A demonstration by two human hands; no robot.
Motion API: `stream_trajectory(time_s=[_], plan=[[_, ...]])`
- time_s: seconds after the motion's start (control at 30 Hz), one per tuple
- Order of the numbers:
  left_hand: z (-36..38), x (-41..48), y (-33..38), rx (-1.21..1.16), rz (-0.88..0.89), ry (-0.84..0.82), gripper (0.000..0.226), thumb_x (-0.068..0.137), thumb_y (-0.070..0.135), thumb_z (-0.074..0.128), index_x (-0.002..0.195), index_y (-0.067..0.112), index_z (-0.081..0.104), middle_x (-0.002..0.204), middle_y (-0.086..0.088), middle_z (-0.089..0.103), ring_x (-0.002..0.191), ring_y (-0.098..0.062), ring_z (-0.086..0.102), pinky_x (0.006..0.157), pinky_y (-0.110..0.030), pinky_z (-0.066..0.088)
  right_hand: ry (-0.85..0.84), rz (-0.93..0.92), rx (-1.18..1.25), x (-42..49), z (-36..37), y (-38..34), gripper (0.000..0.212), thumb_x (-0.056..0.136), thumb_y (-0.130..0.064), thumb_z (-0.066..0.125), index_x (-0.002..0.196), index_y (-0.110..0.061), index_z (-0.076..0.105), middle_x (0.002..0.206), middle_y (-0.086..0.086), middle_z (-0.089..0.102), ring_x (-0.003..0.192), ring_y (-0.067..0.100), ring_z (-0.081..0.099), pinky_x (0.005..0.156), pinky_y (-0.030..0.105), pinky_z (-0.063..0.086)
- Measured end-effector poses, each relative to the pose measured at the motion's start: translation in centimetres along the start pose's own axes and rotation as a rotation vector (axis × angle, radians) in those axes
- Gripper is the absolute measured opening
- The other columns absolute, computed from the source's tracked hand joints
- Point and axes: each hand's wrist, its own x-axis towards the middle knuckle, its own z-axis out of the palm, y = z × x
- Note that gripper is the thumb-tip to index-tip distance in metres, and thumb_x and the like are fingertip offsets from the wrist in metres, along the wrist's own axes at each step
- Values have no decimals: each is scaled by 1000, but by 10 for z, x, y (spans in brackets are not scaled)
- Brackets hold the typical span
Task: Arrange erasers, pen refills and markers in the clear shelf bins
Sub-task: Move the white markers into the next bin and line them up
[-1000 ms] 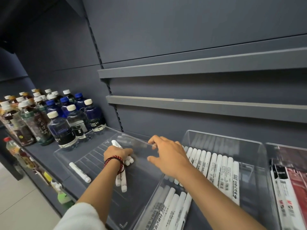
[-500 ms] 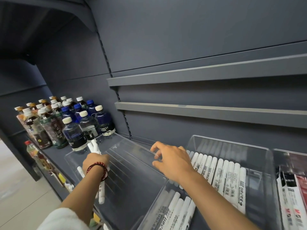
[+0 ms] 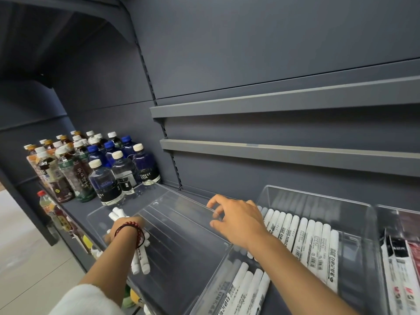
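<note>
A clear bin sits on the dark shelf, left of a second clear bin filled with rows of white markers. My left hand is inside the left bin and holds a bundle of white markers against its left side; marker ends stick out above and below the hand. My right hand grips the top edge of the wall between the two bins, fingers curled over it. More white markers lie at the front of the second bin.
Several drink bottles stand in rows on the shelf to the left of the bins. A third clear bin at the far right holds packets of pen refills. Two grey shelf rails run across the back wall above.
My left hand has carried the marker bundle from the bin's middle to its left side. My right hand has stayed on the bin wall. The camera has turned slightly left.
</note>
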Motion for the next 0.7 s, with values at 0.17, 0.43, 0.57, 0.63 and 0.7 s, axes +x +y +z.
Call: stream_trajectory(time_s=[0.17, 0.43, 0.57, 0.63, 0.7], plan=[[-6, -7, 1, 163, 61, 106, 74, 67, 33, 71, 128, 2, 45, 113, -20, 65, 98, -39, 64, 88, -49, 52, 6, 15, -12, 2, 0, 1, 27, 93, -32, 59, 119, -37, 52, 106, -16, 69, 97, 10, 62, 97, 31, 34], [6, -115, 37, 526, 324, 109, 52, 91, 32, 58, 133, 3, 46, 127, -15, 57, 105, -30, 60, 87, -37, 51, 114, 157, 79, 7, 4, 5, 19, 89, -14, 56, 97, -30, 62, 91, -11, 72, 96, 19, 61, 78, 25, 47], [-5, -150, 58, 285, 528, 138, 24, 92, 23, 61, 79, 4, 53, 76, -11, 54, 62, -19, 48, 51, -28, 37, 132, 137, 138, 13, 9, 12, 23, 90, -12, 53, 106, -25, 63, 91, -5, 71, 93, 23, 62, 84, 33, 52], [-21, -169, 71, 244, 631, 156, 34, 91, 23, 59, 65, 7, 45, 67, -10, 48, 63, -23, 47, 51, -30, 35, 167, 79, 288, 7, 6, 14, 18, 90, -15, 58, 106, -19, 65, 88, -6, 68, 84, 14, 62, 84, 23, 50], [-37, -195, 81, 158, 730, 125, 30, 89, 22, 59, 67, 5, 49, 65, -10, 49, 62, -23, 49, 53, -31, 39, 303, 79, 482, -6, 2, 7, 11, 90, -18, 62, 100, -17, 67, 91, -7, 68, 83, 7, 61, 77, 10, 45]])
